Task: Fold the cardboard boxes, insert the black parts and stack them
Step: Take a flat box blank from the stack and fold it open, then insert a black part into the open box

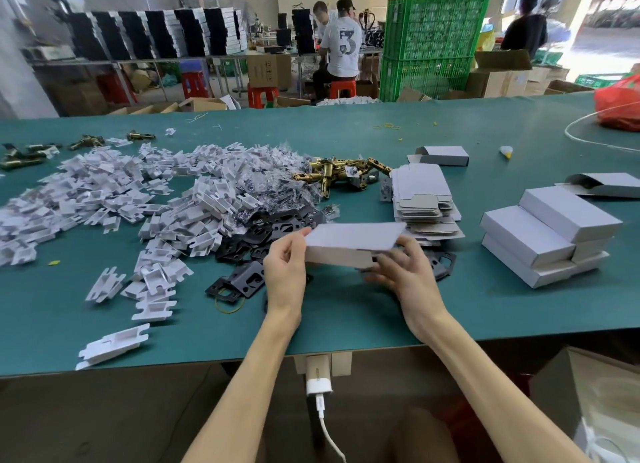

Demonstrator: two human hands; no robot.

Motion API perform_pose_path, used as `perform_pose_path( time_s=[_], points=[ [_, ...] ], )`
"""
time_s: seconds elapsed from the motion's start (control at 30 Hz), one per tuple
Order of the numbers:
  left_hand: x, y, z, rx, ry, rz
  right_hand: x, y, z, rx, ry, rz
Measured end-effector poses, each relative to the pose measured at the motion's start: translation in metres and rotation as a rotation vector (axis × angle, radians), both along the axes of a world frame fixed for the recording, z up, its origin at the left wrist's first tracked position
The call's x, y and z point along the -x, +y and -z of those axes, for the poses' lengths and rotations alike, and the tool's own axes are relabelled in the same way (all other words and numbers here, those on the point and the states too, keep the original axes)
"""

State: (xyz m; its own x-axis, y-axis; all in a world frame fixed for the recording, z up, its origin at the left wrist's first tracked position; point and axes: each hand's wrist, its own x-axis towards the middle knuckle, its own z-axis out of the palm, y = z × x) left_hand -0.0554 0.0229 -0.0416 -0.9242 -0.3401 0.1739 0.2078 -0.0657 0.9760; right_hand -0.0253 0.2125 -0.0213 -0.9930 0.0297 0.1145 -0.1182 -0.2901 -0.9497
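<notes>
Box in hand: white cardboard box (353, 240), held clear of the green table mat (346, 317) between both hands, long side toward the person; a side flap along its lower near edge looks untucked; whether anything is inside, cannot tell
Left hand: left hand (285, 272) grips the box's left end, fingers curled round it, thumb near the top corner
Right hand: right hand (405, 272) holds the right end, thumb up against the corner, fingers spread fairly straight beneath
Black parts: black plates (277, 227) lie loose on the mat just under and behind the box, some by a yellow rubber band (228, 303); none is in either hand
Stack: stack of finished boxes (547, 240) well to the right, stepped and not squared
Risk, crushing: thin card pressed from both ends may buckle or crease off its score lines
Risk, flap: an untucked flap could spring open; a plate put in would probably slide out
Risk, wrong pick: plates are mixed with white plastic inserts (138, 192), bagged hardware and brass latch parts (339, 176); a reach without looking may snag two plates or a bag
Risk, stacking: the uneven stack may tip or slide when another box lands on it
Risk, blanks: flat carton blanks (422, 199) sit just beside the right hand; a sweep of the wrist could fan them out
</notes>
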Motion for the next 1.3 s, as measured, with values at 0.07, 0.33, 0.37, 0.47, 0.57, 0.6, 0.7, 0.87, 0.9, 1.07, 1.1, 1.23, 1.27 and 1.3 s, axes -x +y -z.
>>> perform_pose_path(
  time_s=[0.07,0.33,0.37,0.47,0.57,0.6,0.7,0.87,0.9,1.07,1.1,1.23,1.27,1.3],
  points=[
    [0.001,0.002,0.001,0.076,-0.003,0.049,0.001,-0.001,0.003,-0.155,0.089,-0.098],
    [-0.009,0.009,-0.007,0.212,0.090,0.296,0.001,-0.007,0.007,-0.073,0.069,-0.002],
    [-0.011,0.010,-0.009,0.216,0.097,0.338,0.001,-0.007,0.007,-0.083,0.063,0.005],
    [-0.012,0.010,-0.011,0.133,0.102,0.439,0.002,-0.008,0.007,-0.186,0.071,-0.032],
    [-0.010,0.008,-0.009,0.118,0.125,0.439,0.003,-0.011,0.007,-0.300,0.081,-0.068],
    [-0.009,0.008,-0.008,0.111,0.120,0.382,0.003,-0.011,0.006,-0.318,0.072,-0.063],
    [-0.006,0.005,-0.006,-0.065,0.037,0.156,0.004,-0.010,0.004,-0.299,0.025,0.009],
    [-0.003,0.005,-0.008,-0.221,-0.006,0.083,0.005,-0.007,0.013,-0.754,0.130,0.364],
    [-0.004,0.006,-0.008,-0.198,-0.009,0.098,0.005,-0.007,0.014,-0.890,0.124,0.392],
    [-0.003,0.005,-0.007,-0.140,-0.020,0.095,0.008,-0.016,0.019,-1.382,0.079,0.263],
    [-0.003,0.005,-0.007,-0.142,-0.023,0.086,0.007,-0.017,0.019,-1.380,0.085,0.264],
    [-0.004,0.005,-0.009,-0.161,-0.012,0.050,0.005,-0.018,0.017,-1.326,0.080,0.304],
    [-0.005,0.005,-0.009,-0.175,-0.003,0.034,0.005,-0.018,0.017,-1.316,0.081,0.305],
    [-0.005,0.005,-0.010,-0.195,0.006,0.013,0.005,-0.019,0.016,-1.295,0.074,0.304]
  ],
)
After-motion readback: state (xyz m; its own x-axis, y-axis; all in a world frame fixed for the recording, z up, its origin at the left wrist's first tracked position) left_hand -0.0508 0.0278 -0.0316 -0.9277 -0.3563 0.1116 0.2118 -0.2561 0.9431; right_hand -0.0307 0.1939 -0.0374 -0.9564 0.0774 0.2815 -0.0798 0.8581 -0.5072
